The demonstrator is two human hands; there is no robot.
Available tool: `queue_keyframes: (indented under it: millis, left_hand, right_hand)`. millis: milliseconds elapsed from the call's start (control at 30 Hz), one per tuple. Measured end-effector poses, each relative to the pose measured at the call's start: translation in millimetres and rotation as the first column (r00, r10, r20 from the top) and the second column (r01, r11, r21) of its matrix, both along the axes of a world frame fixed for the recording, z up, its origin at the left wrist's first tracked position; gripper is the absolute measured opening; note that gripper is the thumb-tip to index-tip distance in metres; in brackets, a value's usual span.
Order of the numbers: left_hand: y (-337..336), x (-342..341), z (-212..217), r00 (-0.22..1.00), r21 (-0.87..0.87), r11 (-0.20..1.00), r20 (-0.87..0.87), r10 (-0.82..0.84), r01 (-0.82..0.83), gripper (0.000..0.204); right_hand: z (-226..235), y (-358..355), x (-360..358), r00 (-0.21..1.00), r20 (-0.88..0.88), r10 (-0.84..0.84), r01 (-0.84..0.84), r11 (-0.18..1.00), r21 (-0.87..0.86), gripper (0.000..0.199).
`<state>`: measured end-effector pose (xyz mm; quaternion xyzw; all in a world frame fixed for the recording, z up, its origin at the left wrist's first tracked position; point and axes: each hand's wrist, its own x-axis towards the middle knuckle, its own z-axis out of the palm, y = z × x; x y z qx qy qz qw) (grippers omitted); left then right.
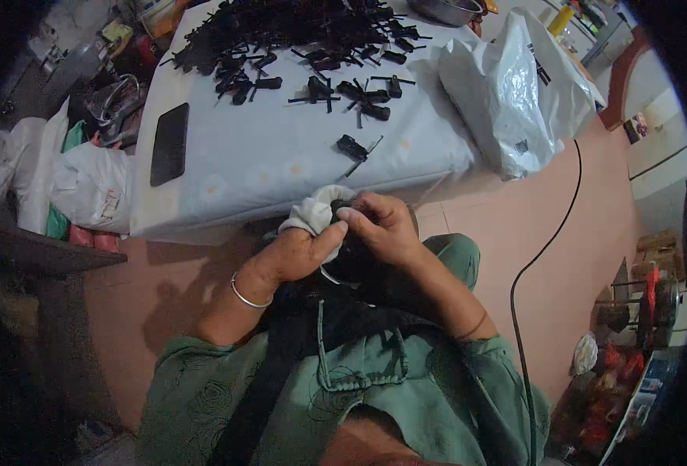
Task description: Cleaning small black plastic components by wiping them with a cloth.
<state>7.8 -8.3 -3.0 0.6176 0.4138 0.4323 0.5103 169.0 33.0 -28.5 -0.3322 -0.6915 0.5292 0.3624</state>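
Just off the table's near edge, my two hands meet in front of my lap. A bunched white cloth (311, 213) is held in my left hand (297, 252), its fingers closed and mostly hidden. My right hand (388, 231) is closed in a pinch, thumb and fingertips against the dark gap beside the cloth. Something small and dark sits between the hands, too shadowed to name. Nearest to them on the table lies a single small black plastic piece (351, 147) with thin prongs. Behind it spreads a large heap of similar black pieces (281, 35).
The table (242, 171) has a pale floral cover. A dark phone (170, 144) lies at its left, a white plastic bag (502, 101) at its right, a metal bowl (448, 9) at the back. A black cable (516, 287) runs down the right over the pinkish floor (487, 210).
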Motion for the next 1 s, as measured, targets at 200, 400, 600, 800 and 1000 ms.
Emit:
queue_keyframes:
  millis: [200,400,600,800,1000]
  left_hand:
    - [5.5,-2.0,-2.8,0.971,0.33,0.944,-0.223,0.085,-0.007,0.037]
    - [-2.0,-1.7,4.1,0.986,0.035,0.999,-0.169,-0.012,0.019,0.033]
    - [0.8,-3.6,6.9,0.999,-0.058,0.998,-0.013,0.03,-0.031,0.022]
    - [3.8,-2.3,-5.0,0.979,0.229,0.972,-0.175,0.103,-0.061,0.023]
    - [2.2,4.9,-7.7,0.89,0.585,0.805,-0.309,0.335,-0.1,0.02]
  right_hand:
    - [8.5,-8.8,-1.5,0.998,-0.066,-0.017,0.018,1.0,0.01,0.015]
    - [8.9,-8.3,1.5,0.999,-0.037,0.015,-0.017,0.998,-0.056,0.016]
    - [23.5,-11.3,1.6,1.0,-0.009,0.011,-0.011,0.999,0.035,0.021]
    - [29.0,-8.8,-1.7,0.984,0.17,0.056,-0.054,0.998,-0.013,0.024]
    - [12.7,-10.5,-10.4,0.998,0.057,0.007,-0.009,0.999,0.03,0.026]
